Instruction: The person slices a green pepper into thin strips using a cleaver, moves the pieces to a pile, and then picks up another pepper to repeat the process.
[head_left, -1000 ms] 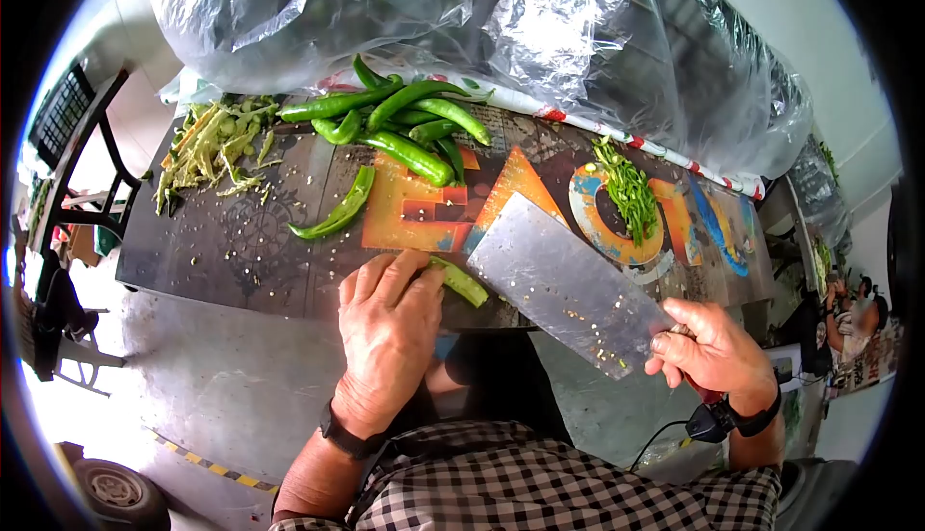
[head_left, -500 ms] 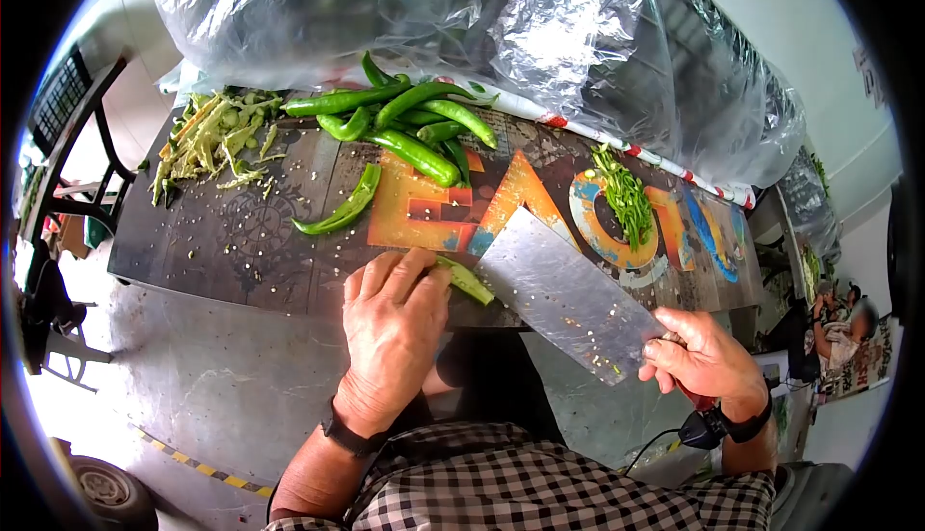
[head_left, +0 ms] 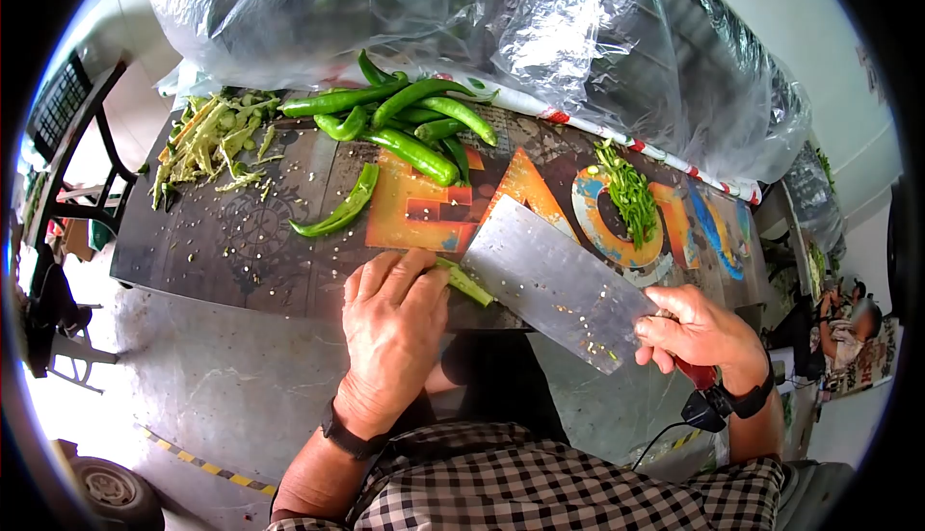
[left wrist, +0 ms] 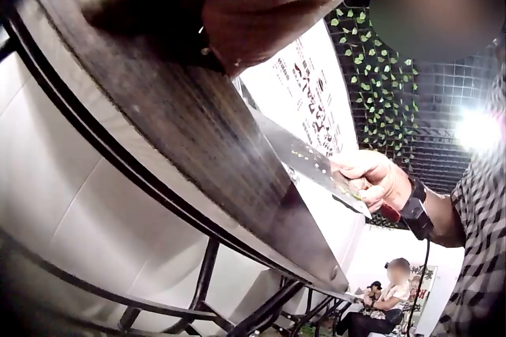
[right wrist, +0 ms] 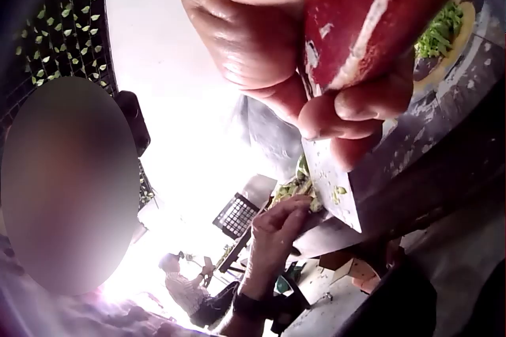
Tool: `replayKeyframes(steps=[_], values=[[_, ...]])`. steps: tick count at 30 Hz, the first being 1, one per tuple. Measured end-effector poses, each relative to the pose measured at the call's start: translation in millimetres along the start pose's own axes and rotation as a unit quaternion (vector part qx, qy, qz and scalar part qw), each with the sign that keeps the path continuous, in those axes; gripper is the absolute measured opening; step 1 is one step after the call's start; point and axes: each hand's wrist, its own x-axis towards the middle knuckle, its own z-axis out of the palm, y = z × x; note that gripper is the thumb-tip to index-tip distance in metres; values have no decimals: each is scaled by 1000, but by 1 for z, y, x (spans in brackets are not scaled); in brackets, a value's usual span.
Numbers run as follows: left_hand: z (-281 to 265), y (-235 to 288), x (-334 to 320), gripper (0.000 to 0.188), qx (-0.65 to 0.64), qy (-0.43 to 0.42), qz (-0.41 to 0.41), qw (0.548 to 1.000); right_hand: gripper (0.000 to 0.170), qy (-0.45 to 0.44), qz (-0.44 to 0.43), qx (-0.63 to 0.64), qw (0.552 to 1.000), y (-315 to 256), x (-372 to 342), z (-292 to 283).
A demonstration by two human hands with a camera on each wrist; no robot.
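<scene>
In the head view my left hand (head_left: 393, 338) holds a split green chili pepper (head_left: 467, 284) down at the front edge of the table, fingers bent over it. The pepper's cut end sticks out to the right, and the rest is hidden under the fingers. My right hand (head_left: 699, 333) grips a cleaver (head_left: 559, 280) by its red handle (right wrist: 356, 21). Seeds and green bits cling to the broad blade, whose far corner lies close beside the pepper. Another opened chili (head_left: 339, 205) lies on the table beyond my left hand.
Whole green chilies (head_left: 414, 126) are heaped at the back of the table (head_left: 193, 252). Pale pepper cores (head_left: 217, 141) lie at the back left, shredded chili (head_left: 628, 194) to the right. Clear plastic sheeting (head_left: 405, 20) rises behind. Loose seeds dot the tabletop.
The cleaver dips slightly toward me, then shifts left and away, bringing its blade nearer the held chili. My left hand stays almost still on the chili.
</scene>
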Motion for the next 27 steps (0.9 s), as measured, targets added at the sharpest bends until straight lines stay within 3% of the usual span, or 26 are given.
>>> replayKeyframes(steps=[7, 10, 13, 22, 27], values=[[0, 0, 2, 20, -13, 10, 0, 1000, 25, -16, -19, 32, 999, 4, 10, 6], [0, 0, 2, 18, -11, 12, -3, 1000, 24, -37, 14, 40, 998, 5, 5, 3], [1, 0, 1, 17, -4, 7, 1, 1000, 21, -47, -3, 115, 992, 19, 6, 5], [-1, -1, 3, 19, 9, -16, 2, 1000, 31, -77, 113, 333, 933, 15, 4, 17], [-5, 7, 9, 20, 18, -27, 3, 999, 34, -86, 116, 376, 915, 28, 5, 22]])
